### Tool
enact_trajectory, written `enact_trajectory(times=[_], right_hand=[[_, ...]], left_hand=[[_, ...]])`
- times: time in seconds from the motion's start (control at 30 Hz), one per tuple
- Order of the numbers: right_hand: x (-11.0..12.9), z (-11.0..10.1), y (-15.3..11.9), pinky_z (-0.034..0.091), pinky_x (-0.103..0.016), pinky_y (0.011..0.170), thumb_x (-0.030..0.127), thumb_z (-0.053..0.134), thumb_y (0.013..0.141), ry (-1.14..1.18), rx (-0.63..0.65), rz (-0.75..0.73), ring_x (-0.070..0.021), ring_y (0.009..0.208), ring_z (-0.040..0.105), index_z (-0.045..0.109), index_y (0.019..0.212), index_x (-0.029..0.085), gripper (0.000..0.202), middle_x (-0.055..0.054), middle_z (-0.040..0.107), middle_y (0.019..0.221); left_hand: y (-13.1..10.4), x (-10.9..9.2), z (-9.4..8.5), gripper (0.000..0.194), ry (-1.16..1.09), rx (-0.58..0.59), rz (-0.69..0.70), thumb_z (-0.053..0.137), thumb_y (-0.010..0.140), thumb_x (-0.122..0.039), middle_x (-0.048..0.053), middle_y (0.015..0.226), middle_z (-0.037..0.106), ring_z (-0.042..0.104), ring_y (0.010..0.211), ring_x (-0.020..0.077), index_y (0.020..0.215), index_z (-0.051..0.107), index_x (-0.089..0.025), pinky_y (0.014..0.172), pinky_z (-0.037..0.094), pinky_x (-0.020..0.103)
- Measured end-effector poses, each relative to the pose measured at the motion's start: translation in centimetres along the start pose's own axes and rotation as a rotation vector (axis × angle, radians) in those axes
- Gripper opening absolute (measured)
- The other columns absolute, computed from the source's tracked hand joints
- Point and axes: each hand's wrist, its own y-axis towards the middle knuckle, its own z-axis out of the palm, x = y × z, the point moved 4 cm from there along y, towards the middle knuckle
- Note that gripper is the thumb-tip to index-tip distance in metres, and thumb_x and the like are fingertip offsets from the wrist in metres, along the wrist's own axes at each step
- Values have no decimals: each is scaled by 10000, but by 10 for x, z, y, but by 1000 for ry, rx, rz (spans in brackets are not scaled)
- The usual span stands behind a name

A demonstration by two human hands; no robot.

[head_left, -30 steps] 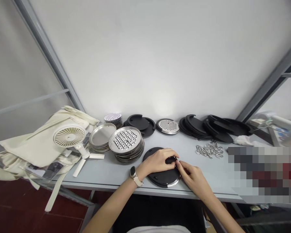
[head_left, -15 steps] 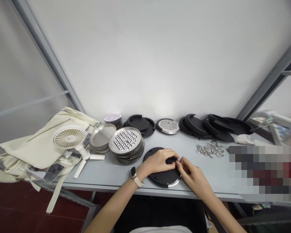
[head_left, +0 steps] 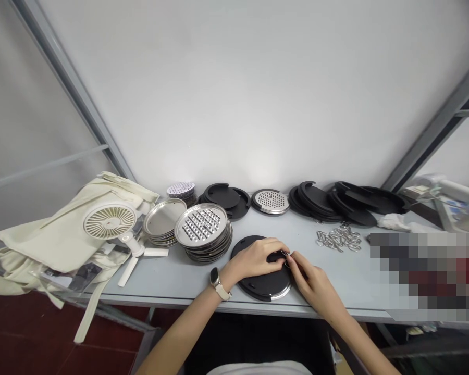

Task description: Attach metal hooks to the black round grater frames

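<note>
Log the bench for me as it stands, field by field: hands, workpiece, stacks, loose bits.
left hand: over the black disc, fingers curled; exact grip hidden
right hand: fingertips pinching a thin metal piece at the disc's right side
workpiece: black disc flat on the table, silvery rim showing at near right
stacks: grater discs, with plain metal discs to their left
back row: black holders, perforated metal disc
loose bits: wire loops, heaped right of the hands
</note>
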Motion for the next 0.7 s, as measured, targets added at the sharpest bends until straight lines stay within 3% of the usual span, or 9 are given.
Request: enact_trajectory(times=[0.23,0.4,0.7], right_hand=[[-2,-3,-1,350,-193,463,355,337,949,6,-69,8,-99,432,385,395,781,242,211,74,381,536],[-2,-2,0,359,-199,473,357,333,950,-40,-44,6,-104,443,428,416,783,241,220,49,465,564],[-8,1,1,381,-204,504,375,318,952,-121,-17,33,-122,451,456,420,801,250,222,42,478,577]], left_hand=[[0,1,3,243,4,11,-1,483,853,-108,55,1034,635,585,953,153,1064,588,-166,879,456,270],[0,2,5,228,37,8,-16,488,850,-119,54,1021,627,578,967,165,1051,583,-174,884,452,290],[1,-1,0,197,125,-35,7,517,840,-152,66,1006,614,549,1011,191,1030,570,-162,942,428,322]])
